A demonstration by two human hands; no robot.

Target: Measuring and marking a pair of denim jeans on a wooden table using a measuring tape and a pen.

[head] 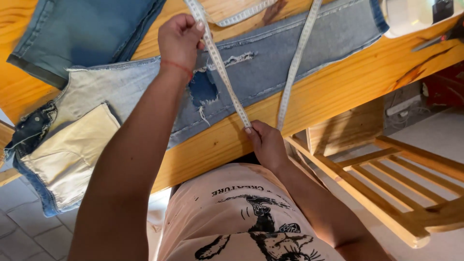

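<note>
Left hand (180,38): closed in a pinch on the tape (224,72), held over the jeans (251,67) just above the torn hole (203,89); a red thread circles the wrist.
Right hand (266,142): fingers narrowed, pressing the tape's lower part at the table (338,92) edge, just below the jeans' hem side.
Tape: stretched taut between both hands, slanting across the jeans leg; from the right hand it loops back up over the jeans and out of view past the far edge.
Jeans: lie flat across the table, inside out at the waist, pale pocket lining (72,150) hanging over the near-left table edge.
Risk, slip: the tape seems held only by fingertips, so it may slide along the denim and give a false reading if either pinch loosens.
Risk, slant: the tape runs at an angle to the leg; a skewed line would likely read too long.
Risk, drag: the waist end overhangs the table and its weight could pull the jeans sideways under the tape.
Risk, snag: the frayed hole close to the tape could catch it.
Count, hands: two.
Count, tape: one, seen as two runs.
Count, jeans: one under the tape, plus a second denim piece (82,31) at the far left of the table.
Count, chair (386,183): one, wooden, right of the table.
Count, white device (415,14): one, at the table's far right.
</note>
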